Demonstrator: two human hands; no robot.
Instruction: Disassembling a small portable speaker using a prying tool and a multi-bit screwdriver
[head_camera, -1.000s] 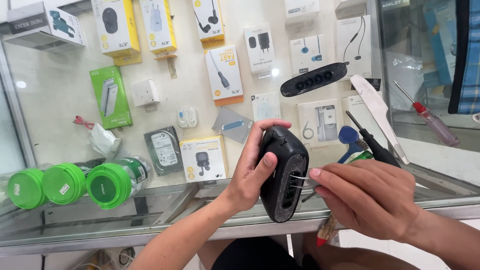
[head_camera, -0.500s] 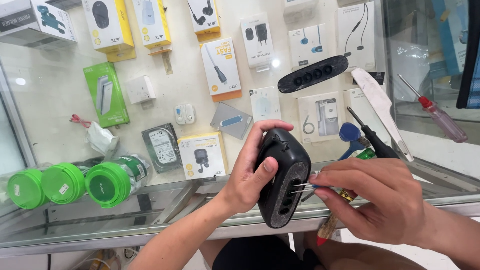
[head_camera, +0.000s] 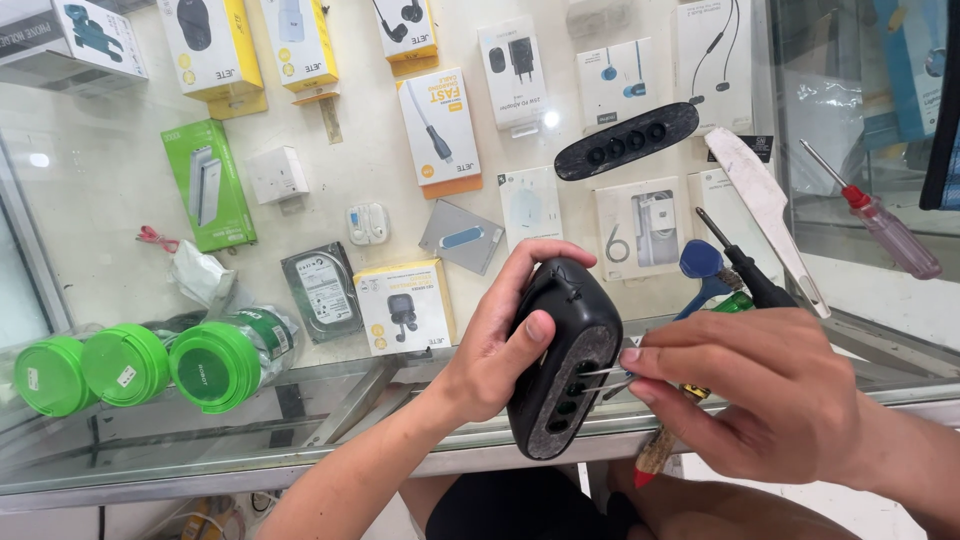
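Black oval speaker (head_camera: 562, 360), upright over the glass counter's (head_camera: 300, 440) edge, sits wrapped in my left hand (head_camera: 495, 350). My right hand (head_camera: 760, 395) pinches metal tweezers (head_camera: 603, 371) into its button slots; compared with a second ago, the tips have stayed there, hands barely shifted.

Glass counter top (head_camera: 120, 460), metal-framed, w/ boxed accessories visible in the case below.

- Three green-lidded round tubs (head_camera: 215, 365) in a row, lying on their sides, near left edge.
- Green box (head_camera: 208, 185) w/ power bank picture, upper left; white wall socket (head_camera: 278, 175) just beside it.
- Bare hard drive (head_camera: 322, 290), tilted, next to a yellow-white earbud box (head_camera: 403, 307).
- Black oblong panel w/ four holes (head_camera: 627, 141), upper centre.
- White plastic pry blade (head_camera: 765, 210) lying diagonal, right.
- Red-handled screwdriver (head_camera: 880, 222) far right, well apart from blade.
- Black-handled screwdriver (head_camera: 745, 270) beside a blue pick (head_camera: 702, 262).
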